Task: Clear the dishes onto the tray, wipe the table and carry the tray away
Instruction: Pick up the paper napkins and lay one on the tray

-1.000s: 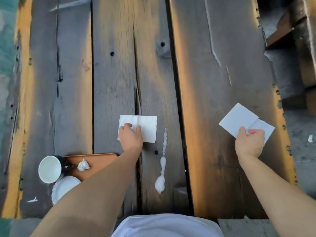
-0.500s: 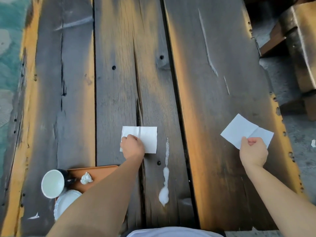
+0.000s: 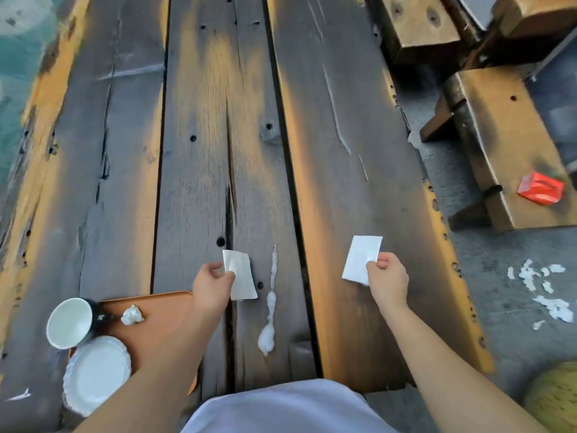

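My left hand (image 3: pixel 212 284) pinches a white paper napkin (image 3: pixel 242 278) just above the dark plank table (image 3: pixel 203 151), beside a long white spill streak (image 3: pixel 271 307). My right hand (image 3: pixel 387 278) holds a second white napkin (image 3: pixel 360 257) over the right plank. At the near left an orange tray (image 3: pixel 159 314) carries a white-lined cup (image 3: pixel 70 321) lying on its side, a white plate (image 3: pixel 96 371) and a crumpled tissue (image 3: pixel 131 315). My left forearm hides part of the tray.
Wooden benches (image 3: pixel 499 145) stand right of the table, one bearing a red packet (image 3: pixel 540 187). White scraps (image 3: pixel 543 292) litter the grey floor. A yellow-green round object (image 3: pixel 555 398) sits at the lower right corner. The table's right edge runs close to my right hand.
My left hand has lifted its napkin off the table and pulled it nearer. My right hand has moved inward from the table edge with its napkin. The view has shifted, showing the benches.
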The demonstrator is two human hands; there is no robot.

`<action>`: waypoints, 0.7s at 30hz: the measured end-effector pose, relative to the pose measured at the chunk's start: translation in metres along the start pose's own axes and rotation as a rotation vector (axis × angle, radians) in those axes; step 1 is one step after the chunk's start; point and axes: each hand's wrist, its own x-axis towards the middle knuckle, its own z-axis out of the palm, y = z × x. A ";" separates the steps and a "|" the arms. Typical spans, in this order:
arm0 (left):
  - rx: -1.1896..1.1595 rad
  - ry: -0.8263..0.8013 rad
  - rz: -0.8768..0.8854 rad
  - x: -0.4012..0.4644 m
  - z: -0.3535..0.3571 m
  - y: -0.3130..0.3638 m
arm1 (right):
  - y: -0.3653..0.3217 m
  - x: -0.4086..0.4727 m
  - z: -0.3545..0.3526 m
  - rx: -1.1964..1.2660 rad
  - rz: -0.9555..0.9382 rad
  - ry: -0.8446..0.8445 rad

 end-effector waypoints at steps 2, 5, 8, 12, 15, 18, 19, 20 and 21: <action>0.006 -0.068 0.033 -0.019 -0.007 -0.015 | 0.006 -0.019 0.001 -0.011 -0.026 -0.032; 0.075 -0.115 0.108 -0.054 -0.021 -0.026 | 0.017 -0.049 -0.002 -0.037 -0.069 -0.064; 0.171 -0.091 0.182 -0.092 -0.036 -0.023 | 0.029 -0.075 -0.004 -0.056 -0.107 -0.102; 0.181 -0.060 0.262 -0.121 -0.056 -0.022 | 0.037 -0.110 0.002 -0.063 -0.139 -0.131; 0.127 -0.087 0.302 -0.123 -0.067 -0.037 | 0.037 -0.136 0.014 -0.065 -0.154 -0.128; 0.101 -0.086 0.307 -0.112 -0.080 -0.060 | 0.033 -0.160 0.030 -0.078 -0.195 -0.129; 0.118 -0.072 0.307 -0.106 -0.087 -0.069 | 0.031 -0.169 0.037 -0.094 -0.212 -0.124; 0.145 -0.056 0.316 -0.099 -0.094 -0.079 | 0.029 -0.178 0.044 -0.106 -0.220 -0.114; 0.155 -0.049 0.320 -0.091 -0.098 -0.090 | 0.028 -0.185 0.048 -0.114 -0.219 -0.108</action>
